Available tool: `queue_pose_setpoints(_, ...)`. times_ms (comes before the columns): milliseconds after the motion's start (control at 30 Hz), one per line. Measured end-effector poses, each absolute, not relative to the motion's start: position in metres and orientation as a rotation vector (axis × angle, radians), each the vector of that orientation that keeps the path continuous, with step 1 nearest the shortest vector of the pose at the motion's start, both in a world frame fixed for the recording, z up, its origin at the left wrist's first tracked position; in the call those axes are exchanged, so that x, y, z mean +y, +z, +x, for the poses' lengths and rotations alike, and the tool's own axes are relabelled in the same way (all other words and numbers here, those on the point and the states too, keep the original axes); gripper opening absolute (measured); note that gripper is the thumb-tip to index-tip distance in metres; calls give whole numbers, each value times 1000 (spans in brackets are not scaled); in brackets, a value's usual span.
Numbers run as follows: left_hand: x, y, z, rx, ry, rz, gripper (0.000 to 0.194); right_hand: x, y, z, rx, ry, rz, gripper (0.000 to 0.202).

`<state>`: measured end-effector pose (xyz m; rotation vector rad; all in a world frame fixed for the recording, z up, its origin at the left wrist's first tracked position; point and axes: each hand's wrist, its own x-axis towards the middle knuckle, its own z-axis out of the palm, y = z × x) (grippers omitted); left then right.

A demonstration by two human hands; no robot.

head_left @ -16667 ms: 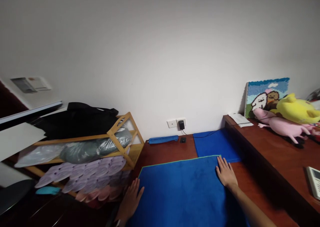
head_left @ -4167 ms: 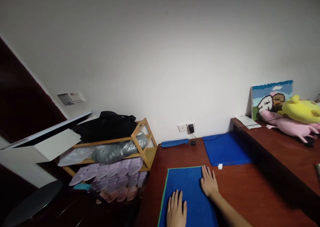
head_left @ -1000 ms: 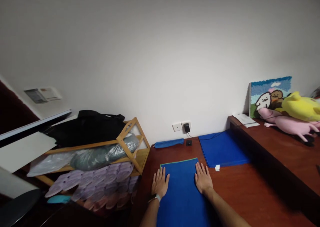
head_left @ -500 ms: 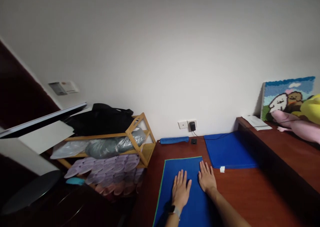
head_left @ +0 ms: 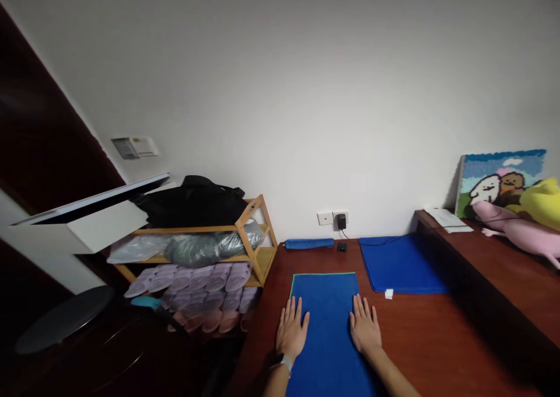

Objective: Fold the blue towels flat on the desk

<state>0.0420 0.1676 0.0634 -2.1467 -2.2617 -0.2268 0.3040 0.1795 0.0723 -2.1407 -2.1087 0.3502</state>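
Observation:
A blue cloth [head_left: 330,327] with a green edge lies flat on the reddish-brown wooden desk [head_left: 420,333]. On its left edge rests my left hand [head_left: 292,328], palm down, fingers stretched out, a watch on the wrist. My right hand [head_left: 366,326] lies palm down along the cloth's right edge, fingers extended and slightly spread. Neither hand grips anything. Beyond my right hand is a second blue cloth [head_left: 398,265], lying flat with a small white tag [head_left: 389,294] at its near edge.
A narrow blue rolled or folded item [head_left: 308,243] and a small black box [head_left: 342,247] sit by the wall. A raised ledge [head_left: 511,257] on the right holds papers [head_left: 448,219] and plush toys [head_left: 520,227]. Left stands a wooden rack [head_left: 258,245] with slippers [head_left: 196,277].
My left hand has slid left across the cloth to its left edge. My right hand has stayed near the right edge, shifting slightly. The view has turned a little.

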Motion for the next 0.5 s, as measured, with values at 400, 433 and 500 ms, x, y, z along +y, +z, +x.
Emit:
queue_pose_setpoints(400,178,68,42,-2239,-177,-2112,67,176,80,306,-2113,394,-2137,66)
queue_pose_setpoints(433,178,69,46,-2219,-181,-2112,66,176,80,306,-2114,400,-2133,66)
queue_pose_setpoints(500,178,69,65,-2141,-230,-2156,64,176,80,306,-2110,403,-2123,66)
